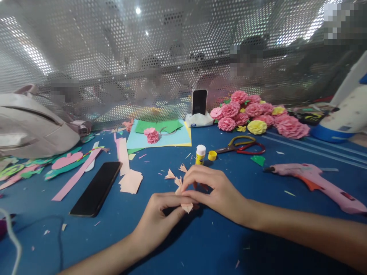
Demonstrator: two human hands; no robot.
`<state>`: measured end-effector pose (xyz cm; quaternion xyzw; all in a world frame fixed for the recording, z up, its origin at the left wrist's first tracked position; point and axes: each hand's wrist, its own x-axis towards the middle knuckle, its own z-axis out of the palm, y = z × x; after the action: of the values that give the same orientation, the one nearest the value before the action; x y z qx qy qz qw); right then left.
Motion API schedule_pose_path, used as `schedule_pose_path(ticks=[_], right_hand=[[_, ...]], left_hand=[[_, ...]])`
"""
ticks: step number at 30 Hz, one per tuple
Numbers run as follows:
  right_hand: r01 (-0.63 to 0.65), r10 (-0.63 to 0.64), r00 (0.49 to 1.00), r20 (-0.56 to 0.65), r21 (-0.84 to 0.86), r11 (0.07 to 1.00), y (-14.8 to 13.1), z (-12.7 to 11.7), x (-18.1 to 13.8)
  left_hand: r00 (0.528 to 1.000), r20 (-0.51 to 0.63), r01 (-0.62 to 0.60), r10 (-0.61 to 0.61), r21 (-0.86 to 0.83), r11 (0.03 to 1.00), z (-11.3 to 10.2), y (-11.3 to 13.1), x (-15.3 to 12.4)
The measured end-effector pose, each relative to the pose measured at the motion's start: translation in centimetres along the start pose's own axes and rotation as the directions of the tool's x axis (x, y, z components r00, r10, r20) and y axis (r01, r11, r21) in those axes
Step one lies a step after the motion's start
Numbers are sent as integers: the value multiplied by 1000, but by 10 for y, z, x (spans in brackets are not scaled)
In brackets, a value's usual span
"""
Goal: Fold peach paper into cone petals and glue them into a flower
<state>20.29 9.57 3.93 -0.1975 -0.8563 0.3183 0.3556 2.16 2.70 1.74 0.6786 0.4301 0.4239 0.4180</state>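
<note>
Blue table [218, 244] (paper-littered) before perforated mesh wall [114, 57]; left hand [159, 219] and right hand [216, 189], each grip pinching folded paper [187, 207]

- The left hand [156, 219] is bare, and its fingers [174, 198] are slim.
- The right hand [213, 189] is bare too. Its knuckles show plainly just behind the grip.
- Back from the grip, the left forearm [109, 256] is bare as far as one can see.
- The right forearm [301, 229] is bare as well, and far from the grip it lies in some shadow.
</note>
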Motion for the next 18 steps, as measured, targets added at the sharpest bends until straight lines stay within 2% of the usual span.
schedule_pose_path(ticks=[5,8,13,18], right_hand=[[-40,38,999,-30,-81,996,-1,0,-1],[-7,4,1000,-22,-106,994,-2,0,-1],[169,-174,985,-18,-158,973,-1,-2,-1],[376,-380,924,45,-292,879,4,-7,-1]], left_hand=[[998,-9,-61,61,75,995,0,-3,-2],[997,-14,-75,77,115,990,0,-6,-3],[994,-11,-106,109,142,984,1,-7,-3],[996,12,-91,90,124,988,0,-5,-4]])
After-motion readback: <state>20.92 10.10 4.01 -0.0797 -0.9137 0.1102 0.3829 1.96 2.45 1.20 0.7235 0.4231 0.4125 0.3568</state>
